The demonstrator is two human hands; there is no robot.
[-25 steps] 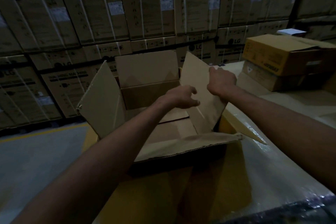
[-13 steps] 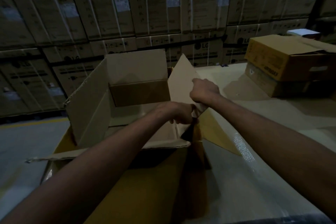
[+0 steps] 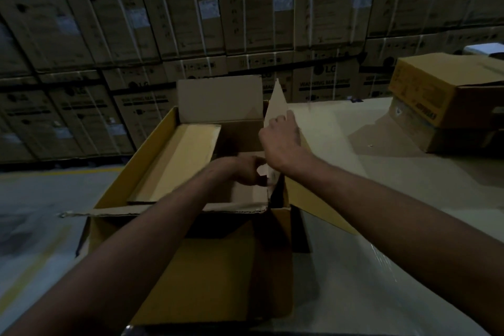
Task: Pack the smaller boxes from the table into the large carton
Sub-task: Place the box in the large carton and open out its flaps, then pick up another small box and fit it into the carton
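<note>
large carton [image 3: 191, 267] stands open at table [image 3: 395, 199] edge. right hand [image 3: 283, 142] grips its upright right flap [image 3: 276, 101]; left hand [image 3: 242, 172] curls at the flap base (grip unclear). smaller boxes [image 3: 436, 95] stacked well apart, rightward.

Yellow-brown large carton [image 3: 212, 275] with pale brown flaps [image 3: 218, 95], shiny white bench [image 3: 409, 199], yellow smaller boxes [image 3: 425, 93] with black letters, brown stacked boxes [image 3: 245, 8] with white straps and dark print, grey floor [image 3: 32, 194] with yellow line [image 3: 68, 172]

The carton [image 3: 191, 267] mouth is narrowed by the left flap [image 3: 177, 163] folded inward — free room is left beside the upright right flap [image 3: 276, 106].
</note>
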